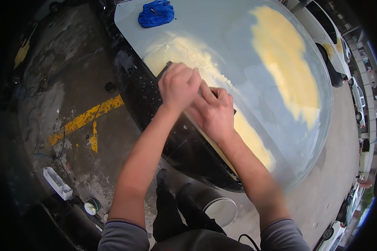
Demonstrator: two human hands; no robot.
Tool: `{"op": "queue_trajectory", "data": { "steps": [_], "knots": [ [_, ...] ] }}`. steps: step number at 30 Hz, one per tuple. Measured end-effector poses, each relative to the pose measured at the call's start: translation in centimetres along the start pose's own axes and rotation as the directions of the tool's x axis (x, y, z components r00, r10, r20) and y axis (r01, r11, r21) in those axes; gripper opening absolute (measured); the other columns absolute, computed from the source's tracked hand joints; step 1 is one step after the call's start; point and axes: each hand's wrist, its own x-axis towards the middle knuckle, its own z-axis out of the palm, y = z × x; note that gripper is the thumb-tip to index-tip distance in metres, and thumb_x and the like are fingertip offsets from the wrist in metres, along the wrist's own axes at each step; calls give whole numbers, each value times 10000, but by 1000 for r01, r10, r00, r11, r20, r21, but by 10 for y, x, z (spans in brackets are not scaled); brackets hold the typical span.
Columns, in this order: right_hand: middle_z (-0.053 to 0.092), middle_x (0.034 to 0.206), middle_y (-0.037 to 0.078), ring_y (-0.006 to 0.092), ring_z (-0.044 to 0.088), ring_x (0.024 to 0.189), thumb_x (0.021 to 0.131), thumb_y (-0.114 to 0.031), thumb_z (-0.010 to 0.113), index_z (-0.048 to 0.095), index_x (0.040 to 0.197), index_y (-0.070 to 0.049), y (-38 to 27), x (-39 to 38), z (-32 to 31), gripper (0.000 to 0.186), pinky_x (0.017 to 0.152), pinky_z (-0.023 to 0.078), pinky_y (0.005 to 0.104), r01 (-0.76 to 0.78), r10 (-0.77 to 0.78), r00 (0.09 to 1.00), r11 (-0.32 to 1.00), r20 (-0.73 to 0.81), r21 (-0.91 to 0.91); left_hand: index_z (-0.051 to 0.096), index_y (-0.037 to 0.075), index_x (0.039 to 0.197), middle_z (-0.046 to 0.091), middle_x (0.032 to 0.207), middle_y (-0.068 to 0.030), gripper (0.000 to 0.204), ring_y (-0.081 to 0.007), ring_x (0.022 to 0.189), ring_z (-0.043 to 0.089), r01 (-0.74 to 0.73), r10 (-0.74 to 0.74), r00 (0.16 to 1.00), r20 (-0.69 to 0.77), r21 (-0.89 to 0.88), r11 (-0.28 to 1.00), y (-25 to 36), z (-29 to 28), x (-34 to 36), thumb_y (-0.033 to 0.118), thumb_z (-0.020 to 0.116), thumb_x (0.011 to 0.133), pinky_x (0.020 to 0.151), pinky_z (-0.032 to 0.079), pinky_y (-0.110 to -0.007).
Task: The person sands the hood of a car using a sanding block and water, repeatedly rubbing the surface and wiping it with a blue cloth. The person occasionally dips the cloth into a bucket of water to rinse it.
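My left hand (179,85) is closed on the upper-left end of a long black block (167,65), which lies along the yellow filler strip (255,150) near the dark edge of a grey-blue vehicle panel (234,29). My right hand (214,112) grips the same block a little lower and to the right, its fingers curled over it. The two hands touch or overlap and hide most of the block. A second yellow filler patch (285,62) covers part of the panel's right side.
A blue cloth (155,12) lies at the panel's top left. On the floor are a white bucket (220,214), a white tray (56,184), a small tub (92,207) and cables (50,154). Parked white cars (331,236) stand along the right.
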Motion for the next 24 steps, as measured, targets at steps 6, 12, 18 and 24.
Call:
{"op": "queue_trajectory", "data": {
  "steps": [6, 12, 18, 24],
  "knots": [
    [767, 1463, 86, 293, 678, 1097, 829, -362, 942, 859, 1300, -150, -25, 13, 0, 524, 939, 506, 473, -6, 5, 999, 1000, -37, -17, 565, 78, 652, 616, 730, -78, 325, -342, 732, 664, -88, 87, 996, -16, -95, 992, -15, -16, 11, 88, 796, 881, 646, 550, -469],
    [767, 1475, 48, 281, 680, 1130, 824, -351, 947, 856, 1319, -205, -9, 26, 11, 524, 956, 510, 464, -8, 8, 1000, 1000, 3, 1, 588, 75, 658, 653, 756, -83, 339, -352, 757, 673, 10, -10, 1000, -21, -28, 1000, -27, -1, 21, 134, 796, 919, 658, 545, -502],
    [723, 1562, 65, 288, 672, 1159, 833, -344, 934, 855, 1336, -202, -19, 53, 16, 528, 978, 507, 453, -33, 34, 999, 999, 30, -29, 601, 91, 652, 662, 765, -74, 312, -337, 759, 674, -70, 69, 998, -11, -84, 994, -45, -7, 42, 122, 798, 892, 654, 551, -475],
    [744, 1550, 91, 309, 692, 1181, 859, -352, 942, 858, 1334, -177, -22, 48, 29, 512, 1009, 518, 462, -52, 53, 998, 998, 33, -18, 601, 67, 685, 653, 770, -98, 314, -365, 784, 680, -5, 5, 1000, 7, -54, 999, -49, -7, 36, 122, 782, 934, 683, 546, -512]
  ]
}}
